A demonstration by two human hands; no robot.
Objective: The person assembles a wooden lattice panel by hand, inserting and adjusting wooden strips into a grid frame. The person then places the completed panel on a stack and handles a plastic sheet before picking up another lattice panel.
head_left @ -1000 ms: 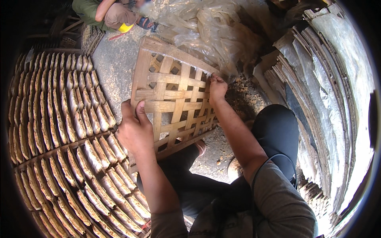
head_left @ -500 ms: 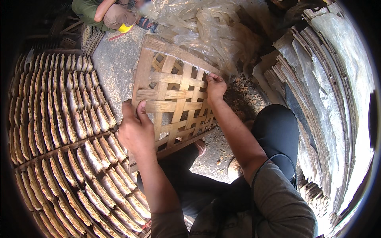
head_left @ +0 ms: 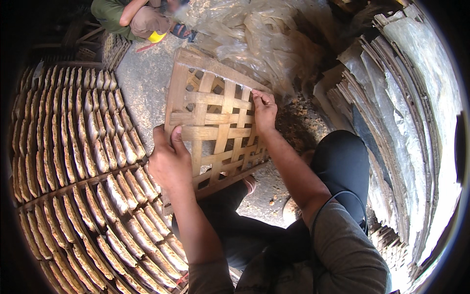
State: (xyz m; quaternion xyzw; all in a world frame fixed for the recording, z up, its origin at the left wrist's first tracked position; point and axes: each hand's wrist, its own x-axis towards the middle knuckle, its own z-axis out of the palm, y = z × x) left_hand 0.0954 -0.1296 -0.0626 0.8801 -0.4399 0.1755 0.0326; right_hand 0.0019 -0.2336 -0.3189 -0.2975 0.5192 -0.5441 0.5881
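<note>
A woven bamboo lattice mat [head_left: 215, 117] is held tilted in front of me, above the concrete floor. My left hand [head_left: 169, 159] grips its left edge, thumb and fingers wrapped around the frame strip. My right hand [head_left: 264, 110] is closed on the mat's right edge, fingers curled over the weave. My knees, in dark trousers, sit below the mat.
A large bamboo rack [head_left: 73, 161] covered with rows of flat pale pieces fills the left. Crumpled clear plastic sheeting [head_left: 259, 39] lies behind the mat. Stacked grey mats [head_left: 401, 122] curve along the right. Another person [head_left: 137, 17] crouches at the top left.
The mat has shifted slightly up and to the right between my hands. My right hand slid a little higher along its right edge.
</note>
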